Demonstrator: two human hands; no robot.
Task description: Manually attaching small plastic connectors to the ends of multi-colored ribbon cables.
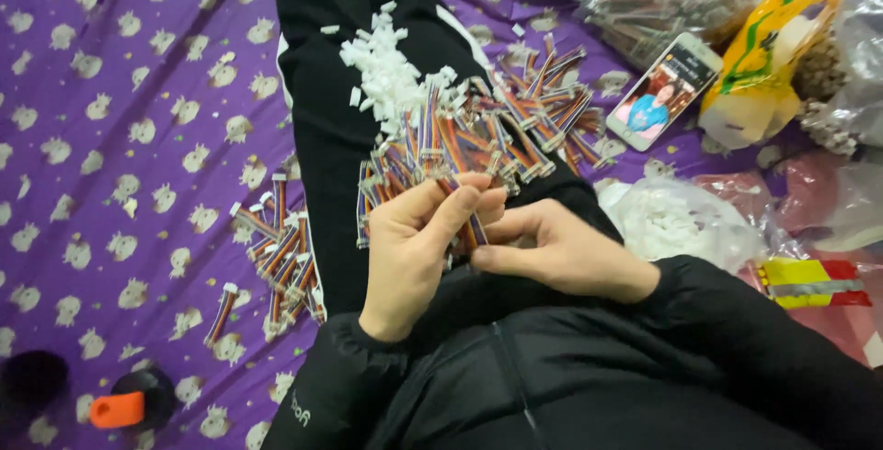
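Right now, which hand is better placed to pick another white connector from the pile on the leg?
Probably the left hand: its fingers lie just below the white connector pile, on that side. The right hand sits lower, pinching the striped ribbon cable.

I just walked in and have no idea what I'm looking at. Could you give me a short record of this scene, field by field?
Setting: purple patterned cloth, seen from above the person's lap
Left hand: pinching a short multicoloured ribbon cable
Right hand: touching the same cable, fingertips meeting the left's
On the leg: heap of unsorted cables and small white plastic connectors
Left of the leg: smaller pile of cables
Right side: phone with lit screen, clear bags of parts, yellow bag
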